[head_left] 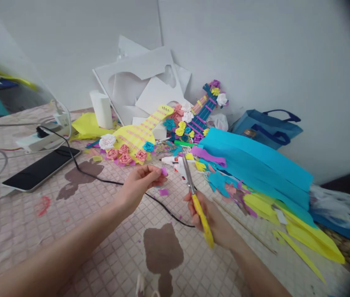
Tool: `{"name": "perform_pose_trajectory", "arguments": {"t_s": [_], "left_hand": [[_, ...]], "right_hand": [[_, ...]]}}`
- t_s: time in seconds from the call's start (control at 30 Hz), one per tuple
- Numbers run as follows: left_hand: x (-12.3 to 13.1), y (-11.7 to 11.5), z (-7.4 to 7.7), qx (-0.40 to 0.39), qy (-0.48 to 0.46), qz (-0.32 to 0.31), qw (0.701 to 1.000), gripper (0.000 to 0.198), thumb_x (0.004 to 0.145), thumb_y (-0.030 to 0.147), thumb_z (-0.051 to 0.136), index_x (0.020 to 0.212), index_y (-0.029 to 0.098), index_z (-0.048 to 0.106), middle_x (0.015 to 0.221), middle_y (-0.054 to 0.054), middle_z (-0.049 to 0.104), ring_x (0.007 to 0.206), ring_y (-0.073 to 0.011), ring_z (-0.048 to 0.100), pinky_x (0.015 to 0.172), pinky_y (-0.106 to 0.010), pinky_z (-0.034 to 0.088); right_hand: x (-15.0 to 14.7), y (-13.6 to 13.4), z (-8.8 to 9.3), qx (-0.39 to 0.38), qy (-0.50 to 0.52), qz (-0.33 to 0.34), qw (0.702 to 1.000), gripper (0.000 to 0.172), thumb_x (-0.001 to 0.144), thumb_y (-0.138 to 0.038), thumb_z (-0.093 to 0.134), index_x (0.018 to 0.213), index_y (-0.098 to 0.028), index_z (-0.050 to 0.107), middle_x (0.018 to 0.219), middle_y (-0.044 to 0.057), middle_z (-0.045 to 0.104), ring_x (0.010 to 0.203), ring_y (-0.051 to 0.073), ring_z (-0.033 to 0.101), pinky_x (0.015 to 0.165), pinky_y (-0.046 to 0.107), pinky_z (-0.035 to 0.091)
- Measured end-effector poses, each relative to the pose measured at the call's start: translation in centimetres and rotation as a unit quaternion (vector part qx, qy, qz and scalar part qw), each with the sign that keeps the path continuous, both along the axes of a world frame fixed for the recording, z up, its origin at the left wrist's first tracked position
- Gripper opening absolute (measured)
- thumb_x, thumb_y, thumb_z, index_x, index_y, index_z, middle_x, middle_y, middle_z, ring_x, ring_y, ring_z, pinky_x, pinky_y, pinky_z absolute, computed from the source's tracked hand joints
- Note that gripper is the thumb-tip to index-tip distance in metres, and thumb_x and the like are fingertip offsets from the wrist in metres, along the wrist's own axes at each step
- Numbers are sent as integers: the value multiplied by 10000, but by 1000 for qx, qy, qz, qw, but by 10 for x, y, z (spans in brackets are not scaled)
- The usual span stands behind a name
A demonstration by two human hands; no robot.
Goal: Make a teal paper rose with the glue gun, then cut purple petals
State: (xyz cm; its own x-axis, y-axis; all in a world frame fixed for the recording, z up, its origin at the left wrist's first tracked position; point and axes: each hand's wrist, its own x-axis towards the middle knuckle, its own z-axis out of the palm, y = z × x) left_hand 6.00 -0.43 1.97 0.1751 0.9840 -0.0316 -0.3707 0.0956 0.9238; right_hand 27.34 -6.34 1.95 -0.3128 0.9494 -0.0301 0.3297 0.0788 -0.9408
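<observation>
My left hand (pixel 145 183) pinches a small piece of purple paper (pixel 164 171) between thumb and fingers. Just below it, another purple scrap (pixel 163 192) lies on the table. In my right hand (pixel 207 214) is a pair of scissors (pixel 197 204) with yellow handles, its blades pointing away from me and looking nearly closed. Behind the blades lies a white glue gun (pixel 177 163). Farther back rests a yellow paper guitar (pixel 137 134) trimmed with pink, white and blue paper flowers. A dark blue guitar (pixel 204 115) with flowers leans near the wall.
Blue paper sheets (pixel 255 165) and yellow paper (pixel 304 231) spread along the right. A phone (pixel 41 167) and a power strip (pixel 41 138) lie at left. One black cable (pixel 100 179) crosses under my left wrist. White cut boards (pixel 150 78) lean on the wall, and a thin stick (pixel 244 225) lies right.
</observation>
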Motion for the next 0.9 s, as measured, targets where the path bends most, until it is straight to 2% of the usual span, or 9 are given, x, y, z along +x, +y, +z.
{"name": "perform_pose_trajectory", "arguments": {"t_s": [0.13,0.33,0.6,0.9], "left_hand": [[-2,-5,4,31,-6,7,999,230,759,355,704,755,148,604,772,-31,689,759,-145,647,772,-288,514],[-1,-9,5,42,-11,7,999,213,775,326,698,760,144,588,795,-26,689,739,-127,636,736,-263,517],[1,-11,5,42,-17,22,999,200,790,318,681,764,144,589,739,-15,674,704,-118,625,748,-261,508],[5,-15,7,41,-24,43,998,195,803,314,667,767,137,593,727,-10,659,707,-109,604,742,-249,495]], "right_hand": [[-20,-11,-1,-110,51,38,992,197,791,-343,559,907,-227,450,641,-64,395,517,81,347,450,207,260],[-27,-17,-4,-140,52,52,987,158,813,-337,530,893,-235,439,648,-65,411,500,74,347,455,207,251],[-31,-20,-10,-93,16,30,995,203,766,-347,573,857,-230,435,664,-56,394,526,82,335,455,206,258],[-36,-19,-2,-73,-15,24,997,257,779,-437,538,816,-215,415,651,-58,345,541,81,292,461,207,247]]}}
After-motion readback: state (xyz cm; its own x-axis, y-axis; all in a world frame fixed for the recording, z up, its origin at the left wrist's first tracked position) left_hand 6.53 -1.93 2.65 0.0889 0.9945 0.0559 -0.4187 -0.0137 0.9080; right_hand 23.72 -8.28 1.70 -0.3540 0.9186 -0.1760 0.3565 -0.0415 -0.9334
